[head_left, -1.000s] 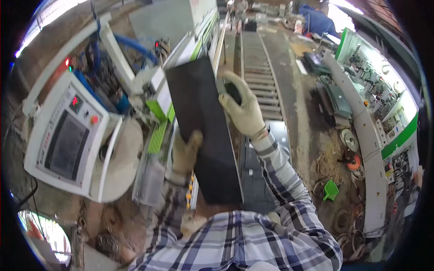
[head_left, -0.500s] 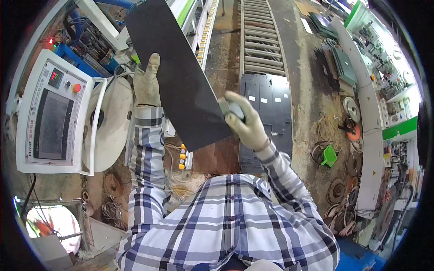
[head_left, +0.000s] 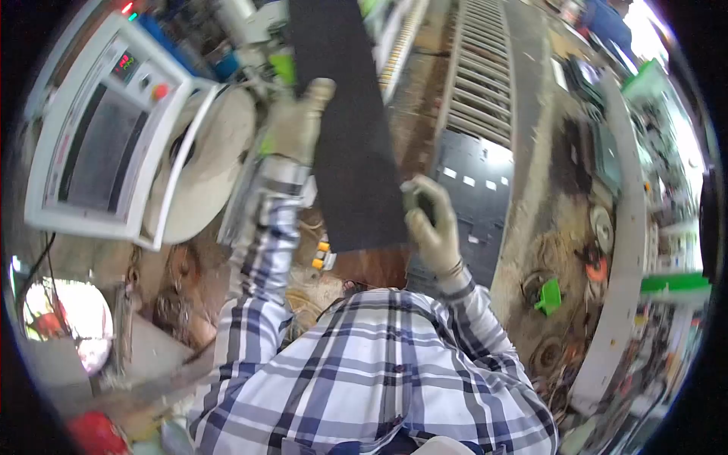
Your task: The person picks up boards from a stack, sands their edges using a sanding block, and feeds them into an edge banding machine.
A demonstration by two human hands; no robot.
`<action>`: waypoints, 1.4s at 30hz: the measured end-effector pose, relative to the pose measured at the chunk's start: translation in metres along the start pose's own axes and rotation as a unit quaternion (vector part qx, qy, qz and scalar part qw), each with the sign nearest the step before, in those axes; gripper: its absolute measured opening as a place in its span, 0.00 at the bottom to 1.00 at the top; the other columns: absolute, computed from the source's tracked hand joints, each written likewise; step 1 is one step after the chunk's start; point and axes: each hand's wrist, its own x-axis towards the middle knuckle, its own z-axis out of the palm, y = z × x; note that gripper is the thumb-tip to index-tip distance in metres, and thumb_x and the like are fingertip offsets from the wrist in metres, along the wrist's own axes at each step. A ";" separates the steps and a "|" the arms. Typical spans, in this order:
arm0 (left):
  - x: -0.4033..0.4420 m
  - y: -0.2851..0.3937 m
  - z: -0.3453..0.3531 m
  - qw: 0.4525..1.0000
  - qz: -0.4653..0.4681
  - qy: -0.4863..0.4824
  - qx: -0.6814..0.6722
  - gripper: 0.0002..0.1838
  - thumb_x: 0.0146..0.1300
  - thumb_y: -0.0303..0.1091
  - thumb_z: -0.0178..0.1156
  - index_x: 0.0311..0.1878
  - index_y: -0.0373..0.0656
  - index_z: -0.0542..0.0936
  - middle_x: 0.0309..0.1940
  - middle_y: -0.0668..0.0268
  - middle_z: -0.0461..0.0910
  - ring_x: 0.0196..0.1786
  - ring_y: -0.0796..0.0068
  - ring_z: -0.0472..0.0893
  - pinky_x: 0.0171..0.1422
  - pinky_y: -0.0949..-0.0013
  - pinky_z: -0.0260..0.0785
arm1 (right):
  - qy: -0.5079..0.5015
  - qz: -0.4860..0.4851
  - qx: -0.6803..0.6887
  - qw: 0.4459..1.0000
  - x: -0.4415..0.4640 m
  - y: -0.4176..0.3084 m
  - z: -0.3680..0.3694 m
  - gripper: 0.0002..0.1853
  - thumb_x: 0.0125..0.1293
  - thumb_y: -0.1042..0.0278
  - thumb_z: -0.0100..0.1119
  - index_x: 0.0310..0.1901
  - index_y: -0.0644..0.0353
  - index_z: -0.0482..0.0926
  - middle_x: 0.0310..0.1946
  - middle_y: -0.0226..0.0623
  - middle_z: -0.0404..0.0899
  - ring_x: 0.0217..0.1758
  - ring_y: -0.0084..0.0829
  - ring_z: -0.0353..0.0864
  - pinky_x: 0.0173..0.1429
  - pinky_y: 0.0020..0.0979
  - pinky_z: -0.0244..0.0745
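A long dark board [head_left: 353, 152] reaches from the top of the view down toward my chest. My left hand [head_left: 297, 125], in a pale work glove, grips its left edge with the thumb on the face; motion blurs this hand. At the right edge, near the lower corner, is my gloved right hand [head_left: 436, 227]. Its fingers curl around a small greyish thing that they mostly hide, held against the board's edge. To the right below lies a stack of dark panels [head_left: 474, 182] with small white labels.
A control box [head_left: 102, 136] with a screen and red button stands at left, beside a large pale reel [head_left: 220, 152]. A roller conveyor [head_left: 479, 76] runs away ahead. A green scoop-like thing [head_left: 547, 297] and coils lie on the floor at right. A person [head_left: 607, 23] is at top right.
My view has turned, so the surroundings sit tilted and shifted. The board now points more straight ahead, and the right hand is a little lower along its edge.
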 end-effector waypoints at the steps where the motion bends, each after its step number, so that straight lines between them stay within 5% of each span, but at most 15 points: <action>1: -0.005 -0.003 -0.001 0.992 -0.034 -0.032 0.119 0.54 0.64 0.73 0.67 0.59 0.15 0.76 0.46 0.37 0.86 0.53 0.45 0.87 0.60 0.51 0.76 | 0.012 -0.014 -0.015 1.000 0.025 -0.002 0.004 0.26 0.70 0.78 0.58 0.70 0.63 0.75 0.65 0.46 0.81 0.66 0.39 0.81 0.74 0.39 0.73; 2: -0.023 0.023 -0.006 0.991 -0.047 -0.051 0.113 0.52 0.64 0.70 0.69 0.61 0.17 0.76 0.50 0.36 0.86 0.57 0.44 0.86 0.62 0.50 0.75 | 0.047 0.020 -0.040 0.998 0.041 -0.006 0.006 0.26 0.71 0.76 0.59 0.70 0.64 0.76 0.63 0.46 0.81 0.63 0.37 0.81 0.70 0.37 0.75; 3: -0.028 0.004 -0.004 0.996 0.023 -0.079 0.044 0.54 0.67 0.72 0.64 0.73 0.25 0.70 0.63 0.34 0.80 0.71 0.39 0.78 0.76 0.50 0.69 | 0.038 0.063 0.002 0.997 0.049 -0.011 0.005 0.26 0.74 0.73 0.59 0.72 0.65 0.74 0.63 0.44 0.80 0.63 0.34 0.79 0.69 0.34 0.74; 4: -0.036 -0.001 -0.007 0.989 0.088 -0.099 -0.063 0.54 0.67 0.69 0.67 0.75 0.25 0.69 0.69 0.33 0.76 0.76 0.42 0.73 0.83 0.52 0.62 | 0.030 0.079 0.031 0.996 0.047 -0.013 0.000 0.27 0.76 0.71 0.59 0.74 0.64 0.72 0.63 0.41 0.80 0.62 0.31 0.78 0.67 0.33 0.75; 5: -0.046 -0.005 -0.028 0.984 0.038 -0.175 0.006 0.52 0.67 0.67 0.67 0.74 0.25 0.71 0.68 0.33 0.77 0.74 0.42 0.76 0.83 0.51 0.61 | 0.021 0.095 0.069 0.993 0.039 -0.002 -0.009 0.28 0.78 0.69 0.59 0.76 0.64 0.70 0.64 0.39 0.78 0.62 0.29 0.78 0.66 0.32 0.76; 9: -0.104 -0.031 -0.082 0.942 0.074 -0.263 0.193 0.30 0.70 0.43 0.64 0.72 0.40 0.76 0.58 0.48 0.84 0.56 0.50 0.87 0.61 0.54 0.82 | 0.071 0.131 0.051 0.988 -0.011 0.050 -0.045 0.29 0.79 0.61 0.60 0.76 0.64 0.69 0.61 0.36 0.77 0.59 0.25 0.78 0.62 0.29 0.77; 14: -0.147 -0.125 -0.101 0.834 0.134 -0.267 0.463 0.27 0.71 0.34 0.56 0.73 0.45 0.76 0.62 0.58 0.80 0.58 0.60 0.85 0.55 0.62 0.83 | 0.148 0.250 0.131 0.948 -0.039 0.052 -0.046 0.28 0.78 0.59 0.63 0.73 0.62 0.70 0.55 0.35 0.80 0.40 0.29 0.83 0.39 0.30 0.81; 21: -0.146 -0.207 -0.083 0.844 0.055 -0.149 0.513 0.29 0.68 0.32 0.57 0.73 0.47 0.76 0.47 0.62 0.77 0.51 0.58 0.81 0.52 0.58 0.82 | 0.132 0.228 0.158 0.952 -0.040 0.055 -0.030 0.30 0.76 0.64 0.66 0.75 0.57 0.69 0.57 0.39 0.82 0.40 0.30 0.84 0.39 0.30 0.82; 25: -0.120 -0.240 -0.063 0.842 0.016 -0.074 0.535 0.26 0.68 0.34 0.62 0.71 0.46 0.78 0.55 0.60 0.80 0.55 0.57 0.82 0.54 0.59 0.81 | 0.132 0.236 0.132 0.954 -0.037 0.043 -0.018 0.31 0.75 0.63 0.67 0.76 0.56 0.68 0.57 0.41 0.82 0.39 0.31 0.84 0.37 0.31 0.83; 27: -0.116 -0.236 -0.066 0.866 -0.063 -0.109 0.484 0.26 0.68 0.37 0.65 0.69 0.46 0.79 0.59 0.60 0.80 0.61 0.56 0.80 0.62 0.55 0.78 | 0.128 0.238 0.137 0.953 -0.042 0.044 -0.016 0.31 0.76 0.63 0.67 0.76 0.56 0.68 0.57 0.41 0.82 0.39 0.32 0.84 0.38 0.31 0.83; 30: -0.147 -0.225 -0.089 0.892 -0.033 -0.130 0.432 0.27 0.75 0.45 0.58 0.72 0.45 0.77 0.68 0.60 0.77 0.73 0.54 0.72 0.80 0.43 0.60 | 0.121 0.230 0.118 0.958 -0.057 0.062 -0.025 0.31 0.77 0.61 0.66 0.76 0.57 0.68 0.56 0.41 0.82 0.39 0.31 0.85 0.36 0.32 0.82; 33: -0.180 -0.259 -0.101 0.882 0.018 -0.094 0.462 0.27 0.75 0.43 0.57 0.75 0.46 0.75 0.75 0.58 0.72 0.79 0.52 0.68 0.84 0.45 0.55 | 0.146 0.258 0.105 0.949 -0.063 0.052 -0.019 0.31 0.77 0.61 0.66 0.76 0.57 0.68 0.55 0.41 0.83 0.38 0.32 0.85 0.35 0.34 0.82; 34: -0.179 -0.260 -0.103 0.887 -0.039 -0.127 0.443 0.29 0.76 0.43 0.56 0.77 0.47 0.74 0.79 0.57 0.68 0.82 0.52 0.63 0.87 0.46 0.51 | 0.151 0.259 0.111 0.948 -0.063 0.052 -0.016 0.30 0.77 0.61 0.65 0.76 0.57 0.68 0.54 0.42 0.83 0.37 0.33 0.86 0.35 0.34 0.82; 42: -0.145 -0.277 -0.071 0.906 -0.046 -0.077 0.413 0.29 0.74 0.43 0.57 0.76 0.46 0.75 0.77 0.56 0.72 0.81 0.50 0.65 0.88 0.46 0.51 | 0.126 0.246 0.098 0.956 -0.045 0.038 0.004 0.34 0.73 0.53 0.70 0.75 0.57 0.71 0.56 0.38 0.82 0.41 0.31 0.85 0.39 0.33 0.83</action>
